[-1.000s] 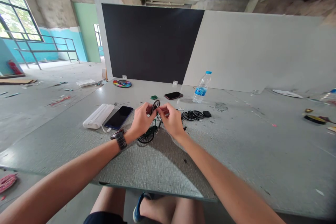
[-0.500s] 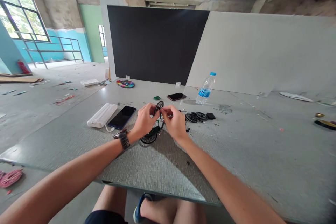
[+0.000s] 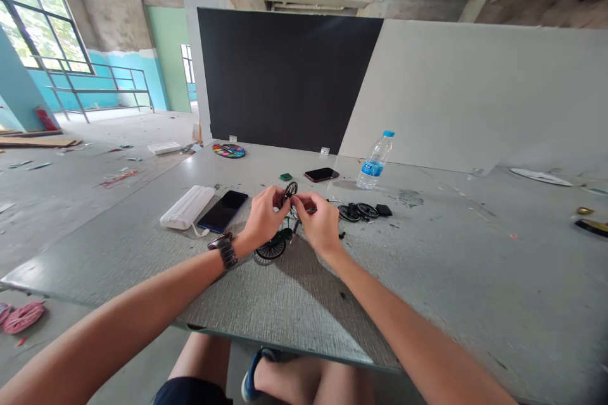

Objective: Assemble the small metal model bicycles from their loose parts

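Note:
A small model bicycle (image 3: 280,237) with a dark green frame is between my hands, its spoked rear wheel (image 3: 270,249) down at the tabletop. My left hand (image 3: 266,212), below a dark wristwatch (image 3: 225,248), pinches the raised black front wheel (image 3: 290,190). Close against it, my right hand (image 3: 317,220) has thumb and forefinger pressed together at the hub of that wheel. Whatever small part lies between those right fingertips is hidden. To the right of my right hand lie loose black model wheels (image 3: 357,211) and a small black block (image 3: 384,209).
On the grey table (image 3: 427,278) are a white power bank (image 3: 187,207), a dark phone (image 3: 223,211), another phone (image 3: 322,174), a green piece (image 3: 285,176), a paint palette (image 3: 228,150) and a water bottle (image 3: 375,161). A black and white panel (image 3: 289,76) stands behind.
The whole view has shifted slightly. Both hands keep nearly the same hold at the front wheel of the model bicycle.

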Demonstrator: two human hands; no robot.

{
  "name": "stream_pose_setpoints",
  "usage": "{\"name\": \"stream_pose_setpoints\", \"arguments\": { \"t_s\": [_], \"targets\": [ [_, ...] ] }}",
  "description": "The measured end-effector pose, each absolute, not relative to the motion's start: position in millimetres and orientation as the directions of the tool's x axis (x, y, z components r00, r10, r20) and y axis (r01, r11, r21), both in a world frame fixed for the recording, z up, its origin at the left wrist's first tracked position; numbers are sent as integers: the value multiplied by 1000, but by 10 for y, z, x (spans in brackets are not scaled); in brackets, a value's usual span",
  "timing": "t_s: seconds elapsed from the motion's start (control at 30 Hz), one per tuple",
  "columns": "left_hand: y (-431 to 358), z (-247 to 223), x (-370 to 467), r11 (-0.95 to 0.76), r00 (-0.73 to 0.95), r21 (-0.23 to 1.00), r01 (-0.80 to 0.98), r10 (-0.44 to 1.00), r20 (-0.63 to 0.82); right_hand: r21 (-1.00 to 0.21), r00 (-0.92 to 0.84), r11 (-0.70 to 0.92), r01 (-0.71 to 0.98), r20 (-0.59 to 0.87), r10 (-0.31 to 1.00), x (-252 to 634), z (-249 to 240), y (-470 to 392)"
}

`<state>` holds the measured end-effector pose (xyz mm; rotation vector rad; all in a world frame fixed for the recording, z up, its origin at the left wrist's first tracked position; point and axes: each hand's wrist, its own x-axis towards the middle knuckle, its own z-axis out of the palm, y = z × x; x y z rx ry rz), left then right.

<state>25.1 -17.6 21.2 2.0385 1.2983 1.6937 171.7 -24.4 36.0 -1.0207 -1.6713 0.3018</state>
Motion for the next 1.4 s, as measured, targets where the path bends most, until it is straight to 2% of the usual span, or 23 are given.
{"name": "stream_pose_setpoints", "arguments": {
  "t_s": [0.2, 0.47, 0.73, 1.03, 1.4],
  "targets": [
    [-183, 231, 241, -604, -26, 600, 524, 693, 721, -665, -19, 584, 465, 652, 758, 1712, 371, -251],
    [-159, 232, 202, -651, 51, 501, 570, 637, 769, -611, -33, 595, 522, 683, 730, 1720, 370, -246],
    [-156, 226, 197, -664, 74, 480, 573, 625, 777, -620, -27, 587, 521, 675, 737, 1715, 379, -250],
    [-165, 220, 206, -655, 58, 497, 569, 635, 770, -623, -31, 578, 528, 665, 746, 1744, 360, -222],
    [-190, 241, 239, -602, -9, 591, 537, 696, 718, -600, -64, 592, 538, 672, 738, 1734, 336, -218]
  ]
}}
